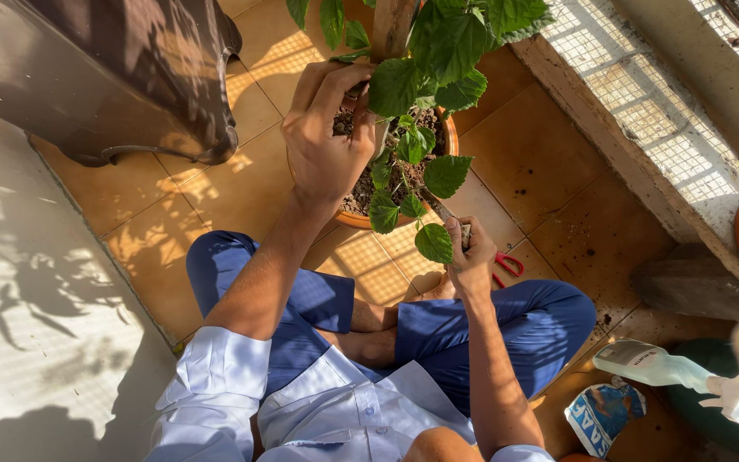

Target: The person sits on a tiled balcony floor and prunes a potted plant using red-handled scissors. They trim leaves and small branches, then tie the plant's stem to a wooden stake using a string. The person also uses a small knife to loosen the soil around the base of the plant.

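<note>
Head view: the left hand point(328, 141) is curled around a stem of the plant point(425, 64) in the pot point(450, 137) on the far floor, the right hand point(470, 257) is closed on red-handled scissors point(502, 263) nearby; I'd steady the stem and cut just above a leaf

- Shirt point(335, 402): light blue, buttoned front with collar, sleeves rolled up above the elbows.
- Trousers point(506, 329): deep blue, creased at the knees.
- Forearms bare; left hand point(327, 141) and right hand point(470, 257) without gloves.
</note>
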